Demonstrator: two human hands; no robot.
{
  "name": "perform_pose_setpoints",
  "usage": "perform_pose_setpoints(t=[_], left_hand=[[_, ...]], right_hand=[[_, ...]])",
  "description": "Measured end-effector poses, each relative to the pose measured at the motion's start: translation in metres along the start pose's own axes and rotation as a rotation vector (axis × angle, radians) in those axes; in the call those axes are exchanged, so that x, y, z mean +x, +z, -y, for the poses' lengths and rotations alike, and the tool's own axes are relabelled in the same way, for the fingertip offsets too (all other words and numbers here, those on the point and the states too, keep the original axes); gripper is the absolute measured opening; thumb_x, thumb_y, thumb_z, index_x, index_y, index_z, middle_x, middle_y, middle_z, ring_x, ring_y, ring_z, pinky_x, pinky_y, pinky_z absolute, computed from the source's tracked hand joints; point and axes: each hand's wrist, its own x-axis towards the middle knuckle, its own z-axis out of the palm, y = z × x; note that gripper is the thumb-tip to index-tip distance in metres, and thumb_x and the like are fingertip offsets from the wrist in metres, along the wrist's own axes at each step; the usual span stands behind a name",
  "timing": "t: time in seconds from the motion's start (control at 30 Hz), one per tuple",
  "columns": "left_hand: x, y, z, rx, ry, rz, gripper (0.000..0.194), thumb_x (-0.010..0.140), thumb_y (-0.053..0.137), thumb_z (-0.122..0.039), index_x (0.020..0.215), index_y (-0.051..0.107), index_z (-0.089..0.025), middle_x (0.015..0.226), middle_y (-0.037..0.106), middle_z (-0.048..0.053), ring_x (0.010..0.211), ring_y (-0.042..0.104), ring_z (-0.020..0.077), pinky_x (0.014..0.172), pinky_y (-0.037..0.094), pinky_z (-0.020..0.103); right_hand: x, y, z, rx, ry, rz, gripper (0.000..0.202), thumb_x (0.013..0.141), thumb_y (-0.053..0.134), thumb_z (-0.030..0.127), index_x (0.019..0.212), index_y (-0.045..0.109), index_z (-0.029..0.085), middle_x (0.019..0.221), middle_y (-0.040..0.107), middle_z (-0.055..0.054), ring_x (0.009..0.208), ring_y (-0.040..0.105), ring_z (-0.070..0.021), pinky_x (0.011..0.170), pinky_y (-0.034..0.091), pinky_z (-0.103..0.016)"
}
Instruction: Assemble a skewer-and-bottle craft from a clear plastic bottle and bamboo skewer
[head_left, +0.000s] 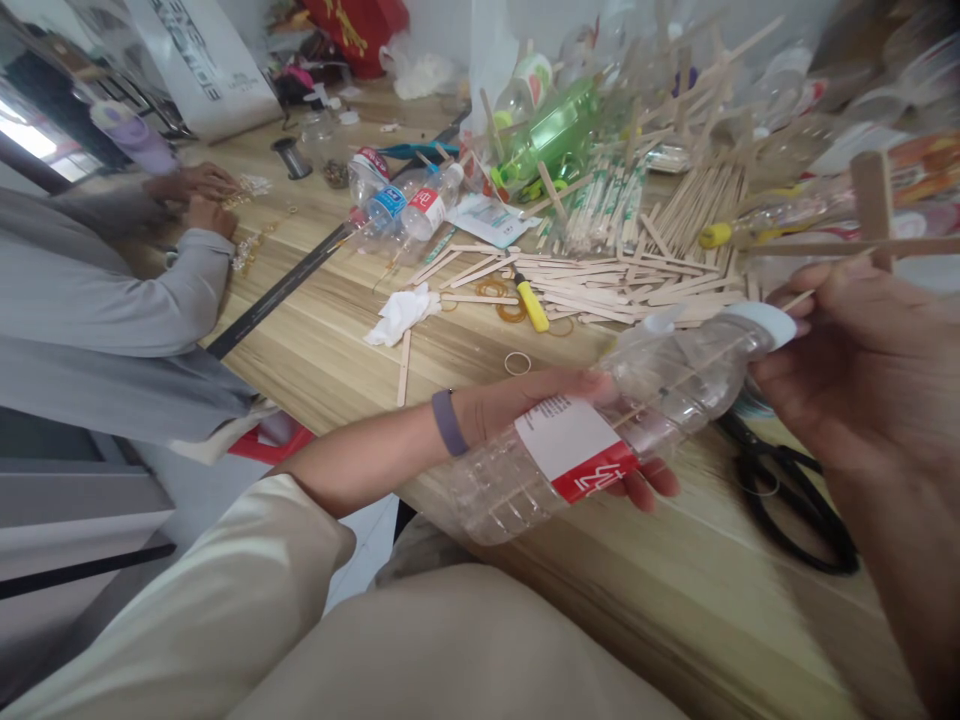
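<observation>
A clear plastic bottle (502, 495) with a red and white label lies tilted across my left hand (536, 400), whose fingers wrap round its middle from behind. A thin wooden stick (694, 375) runs lengthwise inside the bottle and comes out by the white part at its upper right end. My right hand (862, 360) pinches the stick's outer end there. Crossed flat wooden sticks (874, 205) show just above my right fingertips; whether they are joined to the thin stick I cannot tell. Black-handled scissors (799, 505) lie on the table beside my right hand.
Piled craft sticks (615, 285), a yellow-handled tool (532, 305), rubber bands (511, 308) and a crumpled tissue (403, 315) lie on the wooden table (337, 370). Bottles, including a green bottle (551, 135), crowd the back. A co-worker's hands (202, 200) handle small pieces at left.
</observation>
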Motion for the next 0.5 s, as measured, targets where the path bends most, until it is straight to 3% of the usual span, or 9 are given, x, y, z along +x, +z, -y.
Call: perform_pose_setpoints(t=[0.17, 0.33, 0.43, 0.5], left_hand=[[0.001, 0.000, 0.000, 0.004, 0.002, 0.005, 0.061, 0.059, 0.075, -0.055, 0.103, 0.061, -0.015, 0.096, 0.072, 0.012, 0.085, 0.069, 0.0265, 0.081, 0.047, 0.035], [-0.003, 0.006, 0.000, 0.053, 0.078, -0.076, 0.041, 0.080, 0.050, -0.048, 0.102, 0.061, -0.015, 0.091, 0.072, 0.011, 0.080, 0.070, 0.0265, 0.081, 0.044, 0.039], [-0.005, 0.007, 0.000, 0.048, 0.078, -0.028, 0.058, 0.064, 0.072, -0.054, 0.107, 0.061, -0.018, 0.094, 0.073, 0.010, 0.081, 0.069, 0.0261, 0.077, 0.046, 0.035], [-0.005, 0.005, 0.000, 0.036, 0.077, -0.059, 0.059, 0.066, 0.072, -0.056, 0.111, 0.060, -0.020, 0.096, 0.073, 0.010, 0.084, 0.070, 0.0256, 0.074, 0.047, 0.033]], right_hand=[[0.002, -0.004, -0.004, -0.033, -0.073, 0.035, 0.024, 0.081, 0.055, 0.004, 0.060, 0.061, 0.015, 0.067, 0.048, 0.001, 0.055, 0.043, -0.0072, 0.048, 0.036, -0.021], [-0.002, -0.008, -0.011, -0.094, -0.091, 0.180, 0.012, 0.069, 0.074, 0.024, 0.062, 0.066, 0.018, 0.068, 0.051, 0.000, 0.056, 0.042, -0.0111, 0.048, 0.036, -0.025], [-0.013, -0.012, -0.018, -0.263, -0.156, 0.291, 0.031, 0.076, 0.066, 0.053, 0.082, 0.070, 0.022, 0.067, 0.053, 0.000, 0.057, 0.045, -0.0142, 0.051, 0.041, -0.028], [-0.021, -0.017, -0.023, -0.368, -0.184, 0.327, 0.053, 0.082, 0.048, 0.068, 0.089, 0.071, 0.021, 0.065, 0.056, -0.002, 0.058, 0.052, -0.0181, 0.053, 0.046, -0.032]])
